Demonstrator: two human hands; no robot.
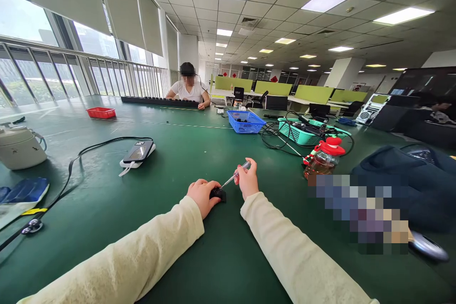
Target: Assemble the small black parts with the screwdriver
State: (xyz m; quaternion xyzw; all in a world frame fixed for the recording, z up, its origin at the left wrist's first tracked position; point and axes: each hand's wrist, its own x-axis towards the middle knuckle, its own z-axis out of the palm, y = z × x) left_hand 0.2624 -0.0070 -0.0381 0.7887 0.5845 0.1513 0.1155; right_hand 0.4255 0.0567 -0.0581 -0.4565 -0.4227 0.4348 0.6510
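Observation:
Near the middle of the green table (178, 152), my left hand (204, 195) is closed around a small black part (218, 194), holding it against the tabletop. Fine details of that part are too small to make out. My right hand (247, 179) grips a thin screwdriver (236, 174) by its clear handle. The shaft slants down to the left, and its tip meets or nearly meets the top of the black part beside my left fingertips.
A phone (139, 151) on a white device lies left. Beyond are a red tray (101, 112), a blue basket (245, 121) and a green basket (301, 133) with cables. A bottle (322, 159) and dark cloth (402, 180) stand right. A person (188, 89) sits opposite.

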